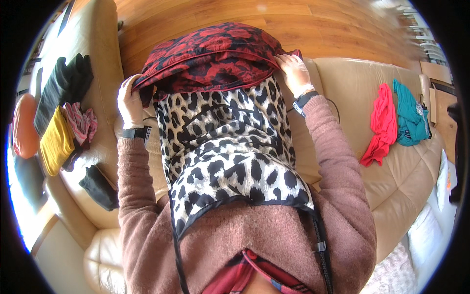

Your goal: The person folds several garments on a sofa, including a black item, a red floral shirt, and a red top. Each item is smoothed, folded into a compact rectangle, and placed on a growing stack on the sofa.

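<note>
A red and black floral garment [216,55] with red piped edges is spread across my knees, bunched into folds. At its left corner, my left hand [130,99] grips the cloth between thumb and fingers. On the opposite side my right hand [295,73] pinches the other edge, and a small flap of fabric sticks out past its fingers. Both hands wear thin pale gloves, with dark bands at the wrists. Beneath the garment, a black-and-white leopard-print apron [227,147] covers my lap and chest.
I sit on a beige leather sofa [345,95]. Right of me lie a coral-red garment [382,121] and a teal garment [411,114]. Leftward are black trousers [66,88], a yellow cloth [57,141], a pink patterned cloth [82,123] and a black rolled cloth [98,187]. Wooden flooring [220,14] lies ahead.
</note>
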`<state>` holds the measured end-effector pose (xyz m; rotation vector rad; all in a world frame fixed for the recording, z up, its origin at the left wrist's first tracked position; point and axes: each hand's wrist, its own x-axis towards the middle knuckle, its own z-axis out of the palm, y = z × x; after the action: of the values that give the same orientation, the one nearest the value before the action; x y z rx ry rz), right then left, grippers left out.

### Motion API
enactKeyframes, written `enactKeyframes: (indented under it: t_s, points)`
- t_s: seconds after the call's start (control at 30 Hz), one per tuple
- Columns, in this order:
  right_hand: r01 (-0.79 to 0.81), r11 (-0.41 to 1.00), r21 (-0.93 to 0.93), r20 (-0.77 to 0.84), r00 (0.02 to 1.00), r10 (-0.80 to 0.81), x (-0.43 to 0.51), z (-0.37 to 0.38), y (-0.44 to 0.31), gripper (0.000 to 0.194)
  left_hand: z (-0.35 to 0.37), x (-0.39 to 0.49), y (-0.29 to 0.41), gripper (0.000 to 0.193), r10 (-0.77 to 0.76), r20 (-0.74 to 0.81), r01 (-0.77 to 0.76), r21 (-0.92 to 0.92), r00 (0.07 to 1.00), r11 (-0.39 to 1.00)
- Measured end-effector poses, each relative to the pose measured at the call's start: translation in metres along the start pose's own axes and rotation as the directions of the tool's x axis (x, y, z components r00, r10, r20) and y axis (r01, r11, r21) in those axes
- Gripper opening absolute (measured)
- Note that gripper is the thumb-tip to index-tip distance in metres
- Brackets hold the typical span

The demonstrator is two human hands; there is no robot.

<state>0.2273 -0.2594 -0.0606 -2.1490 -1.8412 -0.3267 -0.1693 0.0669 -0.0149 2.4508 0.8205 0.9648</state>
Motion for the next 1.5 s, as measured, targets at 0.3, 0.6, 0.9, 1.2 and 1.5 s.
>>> enactKeyframes:
  t_s: [0.3, 0.6, 0.9, 1.2, 1.5]
  points:
    - [-0.18, 0.98, 0.083, -0.038, 0.982, 0.184, 0.004, -0.001, -0.007, 0.038, 0.017, 0.01, 0.049, 0.062, 0.021, 0.237, -0.062, 0.169, 0.971, 0.984]
    - [-0.296, 0.924, 0.242, -0.281, 0.89, 0.358, 0.008, -0.021, -0.009, 0.032, 0.009, 0.018, 0.065, 0.034, 0.242, -0.078, -0.239, 0.044, 0.967, 0.97]
    - [-0.142, 0.968, 0.209, -0.225, 0.956, 0.188, 0.0, -0.017, -0.007, 0.02, 0.0, 0.017, 0.06, 0.012, 0.353, 0.24, -0.4, 0.189, 0.905, 0.897]
    - [-0.131, 0.96, 0.246, -0.182, 0.967, 0.179, -0.003, 0.005, -0.017, 0.024, 0.014, 0.011, 0.059, 0.024, 0.306, 0.209, -0.344, 0.173, 0.929, 0.923]
    - [-0.11, 0.973, 0.205, -0.428, 0.883, 0.191, 0.035, -0.053, -0.004, 0.02, 0.008, 0.009, 0.064, 0.042, 0.244, 0.277, -0.312, 0.233, 0.929, 0.921]
